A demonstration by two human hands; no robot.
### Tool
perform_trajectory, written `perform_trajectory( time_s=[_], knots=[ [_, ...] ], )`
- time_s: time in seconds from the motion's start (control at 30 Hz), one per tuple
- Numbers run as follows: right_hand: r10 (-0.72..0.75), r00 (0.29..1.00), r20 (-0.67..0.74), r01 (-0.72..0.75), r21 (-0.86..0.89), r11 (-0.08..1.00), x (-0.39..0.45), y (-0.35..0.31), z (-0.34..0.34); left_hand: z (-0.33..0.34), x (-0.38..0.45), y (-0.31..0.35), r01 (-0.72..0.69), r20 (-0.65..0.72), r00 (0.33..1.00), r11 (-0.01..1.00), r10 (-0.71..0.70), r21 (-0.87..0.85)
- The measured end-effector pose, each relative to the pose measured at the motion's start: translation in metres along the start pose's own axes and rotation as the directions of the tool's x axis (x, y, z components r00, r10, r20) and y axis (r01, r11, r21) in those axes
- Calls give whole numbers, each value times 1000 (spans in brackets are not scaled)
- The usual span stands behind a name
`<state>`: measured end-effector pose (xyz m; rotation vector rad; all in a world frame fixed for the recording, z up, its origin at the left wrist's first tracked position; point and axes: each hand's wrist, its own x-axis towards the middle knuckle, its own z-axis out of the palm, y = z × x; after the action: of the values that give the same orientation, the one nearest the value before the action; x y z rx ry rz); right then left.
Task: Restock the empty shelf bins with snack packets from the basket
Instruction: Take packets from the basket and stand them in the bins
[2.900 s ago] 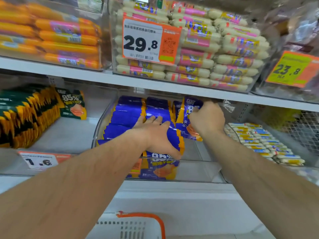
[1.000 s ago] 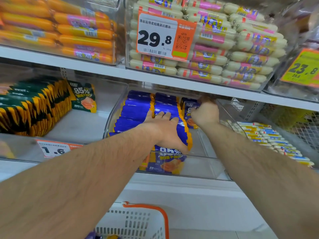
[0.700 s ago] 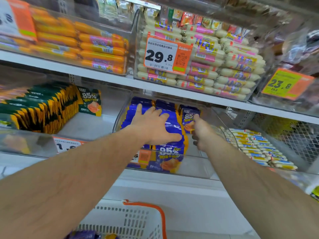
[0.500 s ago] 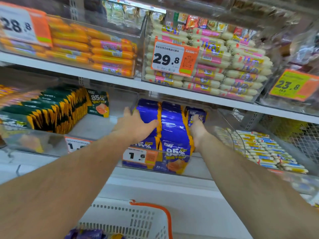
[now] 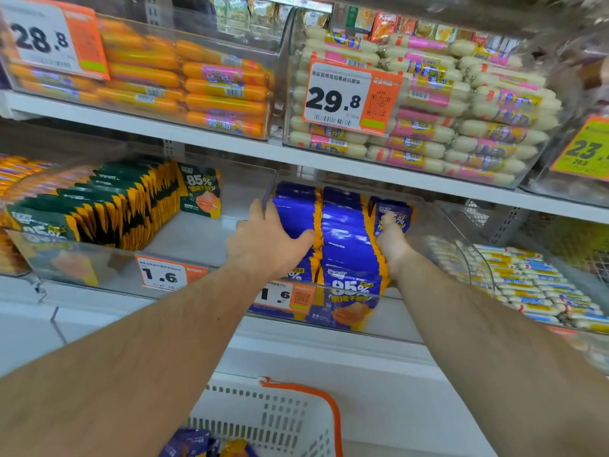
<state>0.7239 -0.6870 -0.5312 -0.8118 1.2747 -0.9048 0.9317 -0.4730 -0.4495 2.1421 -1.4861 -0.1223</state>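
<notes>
- The left hand (image 5: 263, 240) lies over the left row of blue packets (image 5: 342, 245) in the clear bin (image 5: 458, 232), fingers spread on the packet tops and thumb reaching toward the middle row; it presses, not clenched round anything.
- The right hand (image 5: 390, 240) is wedged edge-on against the right side of the middle row; whether its fingers curl round a packet cannot be told.
- Risk: the packets stand on edge, so an uneven squeeze could topple a row toward the bin's bare right side.
- Risk: pushed forward, the front packets could ride over the bin's low front edge and drop toward the basket (image 5: 280, 420).
- The rows' long axis runs from the bin's front edge to its back; each packet stands upright, printed face toward the front.
- More packets lie in the basket below.
</notes>
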Motion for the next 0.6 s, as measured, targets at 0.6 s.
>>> perform_trajectory(
  time_s=[0.6],
  knots=[
    [-901, 413, 134, 810, -506, 297, -253, 74, 128, -14, -97, -60, -382, -51, 921, 871, 386, -310]
  ],
)
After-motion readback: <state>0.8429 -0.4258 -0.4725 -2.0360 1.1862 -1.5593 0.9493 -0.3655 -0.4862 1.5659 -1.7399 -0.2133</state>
